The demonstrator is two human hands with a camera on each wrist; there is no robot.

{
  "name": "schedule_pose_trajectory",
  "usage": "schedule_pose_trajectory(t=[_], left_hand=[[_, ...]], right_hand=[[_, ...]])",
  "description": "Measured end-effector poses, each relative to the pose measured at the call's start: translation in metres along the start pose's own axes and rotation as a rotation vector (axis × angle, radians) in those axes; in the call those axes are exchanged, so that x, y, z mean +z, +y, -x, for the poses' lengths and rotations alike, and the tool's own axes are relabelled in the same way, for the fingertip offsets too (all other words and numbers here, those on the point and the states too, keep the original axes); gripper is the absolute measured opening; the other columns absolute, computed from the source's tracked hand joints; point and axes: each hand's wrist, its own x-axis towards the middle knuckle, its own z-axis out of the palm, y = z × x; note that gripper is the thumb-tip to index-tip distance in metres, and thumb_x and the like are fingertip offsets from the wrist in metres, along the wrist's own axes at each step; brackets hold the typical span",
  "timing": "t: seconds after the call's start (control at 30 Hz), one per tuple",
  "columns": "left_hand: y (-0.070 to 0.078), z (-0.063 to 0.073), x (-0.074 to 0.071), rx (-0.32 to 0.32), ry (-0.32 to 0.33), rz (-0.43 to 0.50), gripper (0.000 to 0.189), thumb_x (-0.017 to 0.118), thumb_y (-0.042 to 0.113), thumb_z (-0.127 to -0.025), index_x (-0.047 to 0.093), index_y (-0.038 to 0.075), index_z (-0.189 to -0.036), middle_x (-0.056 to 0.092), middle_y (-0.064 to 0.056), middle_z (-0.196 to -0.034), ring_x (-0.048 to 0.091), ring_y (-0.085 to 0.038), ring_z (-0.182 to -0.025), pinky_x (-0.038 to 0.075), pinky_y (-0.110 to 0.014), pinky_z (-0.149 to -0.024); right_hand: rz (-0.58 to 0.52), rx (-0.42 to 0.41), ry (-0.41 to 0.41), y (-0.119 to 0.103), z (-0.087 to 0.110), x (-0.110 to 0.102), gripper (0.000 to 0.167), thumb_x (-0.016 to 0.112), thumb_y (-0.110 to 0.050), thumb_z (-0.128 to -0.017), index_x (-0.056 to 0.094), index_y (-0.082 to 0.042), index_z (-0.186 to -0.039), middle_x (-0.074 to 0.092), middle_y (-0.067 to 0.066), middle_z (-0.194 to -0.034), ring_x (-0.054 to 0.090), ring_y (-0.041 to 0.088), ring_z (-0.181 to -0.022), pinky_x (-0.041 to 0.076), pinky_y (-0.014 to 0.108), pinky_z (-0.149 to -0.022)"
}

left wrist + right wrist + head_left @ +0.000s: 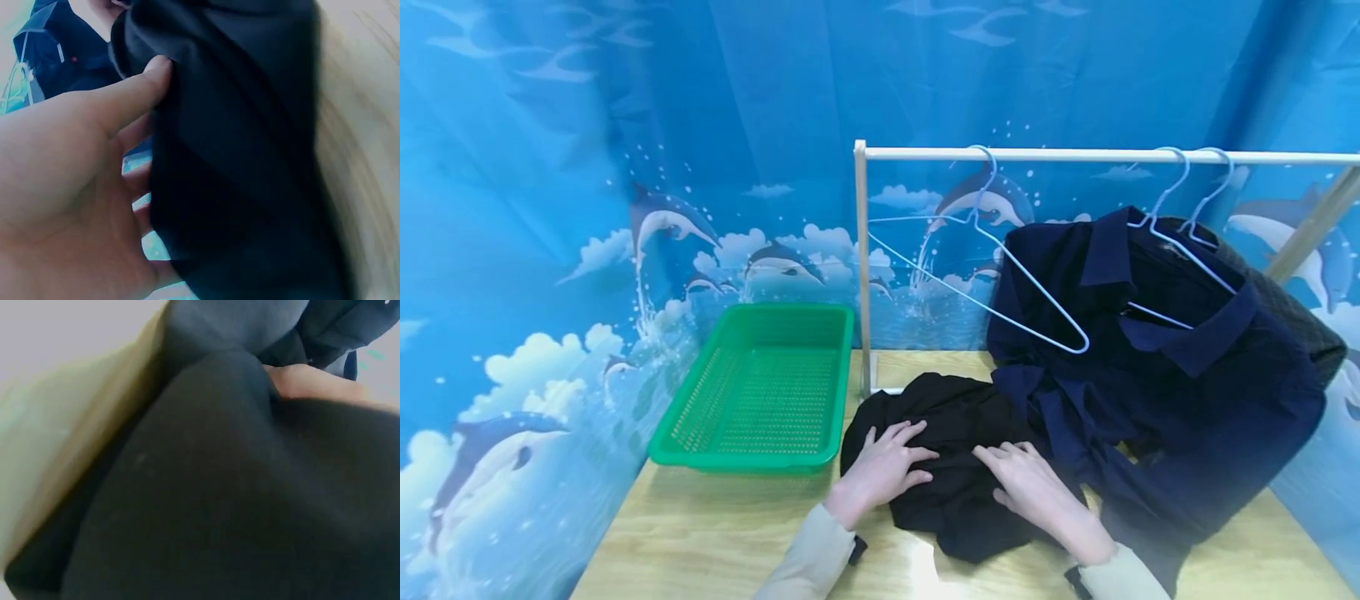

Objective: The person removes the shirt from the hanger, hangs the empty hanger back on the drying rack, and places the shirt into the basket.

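A crumpled black garment [958,467] is being pressed flat on the wooden table [700,533], just right of the green basket [760,387] and in front of the rack's post. The left hand [883,468] is being laid on the garment's left part, fingers spread and nearly straight; from the left wrist view, the thumb [134,87] is being pushed against a fold of the dark cloth [244,156], so nothing is being clenched there. The right hand [1033,487] is being rested palm-down on the garment's right part, fingers extended and released. In the right wrist view, little beyond black fabric [237,506] is being shown. Just beside the garment, a navy shirt [1157,367] is being held up by a hanger on the white rail [1105,156], its lower part draped onto the table. An empty blue hanger [992,275] is being left on the rail too.
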Motion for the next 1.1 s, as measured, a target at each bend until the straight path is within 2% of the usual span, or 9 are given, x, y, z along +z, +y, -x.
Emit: schedule_pose_trajectory(t=[0.2, 0.37, 0.53, 0.67, 0.73, 0.8, 0.87, 0.93, 1.1], left_hand=[[0.002, 0.004, -0.005, -0.012, -0.023, 0.041, 0.055, 0.066, 0.054, -0.093, 0.059, 0.032, -0.142, 0.038, -0.007, -0.161, 0.039, -0.034, -0.145, 0.035, -0.069, -0.108], [0.003, 0.001, 0.000, -0.017, -0.022, -0.010, 0.063, 0.071, 0.055, -0.088, 0.055, 0.036, -0.145, 0.038, -0.009, -0.161, 0.037, -0.035, -0.146, 0.037, -0.069, -0.106], [-0.002, -0.001, 0.004, -0.035, 0.008, -0.048, 0.061, 0.074, 0.053, -0.087, 0.056, 0.039, -0.144, 0.040, -0.008, -0.160, 0.040, -0.034, -0.144, 0.039, -0.067, -0.105], [-0.005, -0.002, 0.006, -0.049, 0.000, -0.047, 0.061, 0.073, 0.054, -0.088, 0.054, 0.041, -0.145, 0.038, -0.007, -0.161, 0.038, -0.034, -0.145, 0.038, -0.067, -0.106], [-0.005, -0.002, 0.006, -0.052, -0.002, -0.040, 0.061, 0.072, 0.054, -0.088, 0.054, 0.041, -0.145, 0.038, -0.007, -0.161, 0.038, -0.034, -0.146, 0.037, -0.067, -0.107], [-0.005, -0.002, 0.006, -0.054, -0.005, -0.034, 0.061, 0.072, 0.054, -0.088, 0.054, 0.041, -0.145, 0.037, -0.007, -0.161, 0.037, -0.034, -0.146, 0.037, -0.068, -0.107], [-0.005, -0.001, 0.006, -0.046, -0.001, -0.027, 0.061, 0.072, 0.054, -0.088, 0.055, 0.040, -0.145, 0.038, -0.008, -0.161, 0.037, -0.034, -0.146, 0.037, -0.068, -0.107], [-0.004, -0.001, 0.005, -0.036, 0.005, -0.027, 0.060, 0.073, 0.053, -0.088, 0.055, 0.040, -0.144, 0.039, -0.008, -0.160, 0.038, -0.034, -0.145, 0.038, -0.068, -0.106], [-0.002, -0.001, 0.005, -0.029, 0.012, -0.039, 0.060, 0.073, 0.052, -0.088, 0.056, 0.040, -0.144, 0.039, -0.008, -0.160, 0.039, -0.034, -0.145, 0.039, -0.067, -0.106]], right_hand=[[0.006, -0.027, 0.011, -0.016, -0.010, 0.007, 0.051, 0.092, -0.012, -0.065, 0.062, -0.011, -0.106, 0.073, 0.001, -0.089, 0.067, 0.024, -0.079, 0.049, 0.043, -0.072], [-0.077, -0.018, -0.006, -0.014, -0.007, -0.003, 0.052, 0.092, -0.024, -0.071, 0.065, -0.009, -0.113, 0.071, 0.004, -0.103, 0.065, 0.026, -0.094, 0.051, 0.044, -0.076], [-0.208, 0.038, -0.017, -0.001, 0.014, -0.025, 0.093, 0.093, -0.045, -0.064, 0.056, -0.012, -0.143, 0.055, 0.013, -0.143, 0.051, 0.037, -0.129, 0.047, 0.058, -0.096], [-0.266, 0.197, -0.157, 0.005, 0.035, -0.034, 0.121, 0.096, -0.049, -0.057, 0.035, -0.021, -0.158, 0.034, 0.023, -0.158, 0.039, 0.047, -0.139, 0.037, 0.071, -0.100], [-0.250, 0.277, -0.214, 0.007, 0.042, -0.031, 0.124, 0.096, -0.046, -0.058, 0.029, -0.021, -0.160, 0.037, 0.028, -0.154, 0.048, 0.049, -0.131, 0.039, 0.071, -0.097], [-0.220, 0.331, -0.239, 0.008, 0.045, -0.025, 0.121, 0.096, -0.042, -0.061, 0.028, -0.020, -0.159, 0.050, 0.029, -0.142, 0.063, 0.043, -0.109, 0.047, 0.064, -0.091], [-0.200, 0.351, -0.213, 0.009, 0.046, -0.018, 0.112, 0.096, -0.034, -0.064, 0.034, -0.017, -0.156, 0.062, 0.026, -0.124, 0.067, 0.034, -0.082, 0.053, 0.053, -0.076], [-0.177, 0.339, -0.163, 0.010, 0.046, -0.013, 0.100, 0.096, -0.026, -0.064, 0.044, -0.016, -0.150, 0.069, 0.019, -0.111, 0.064, 0.027, -0.069, 0.053, 0.046, -0.066], [-0.133, 0.263, 0.033, 0.011, 0.039, -0.016, 0.073, 0.097, -0.010, -0.058, 0.066, -0.020, -0.124, 0.076, 0.007, -0.103, 0.068, 0.023, -0.075, 0.052, 0.042, -0.067]])
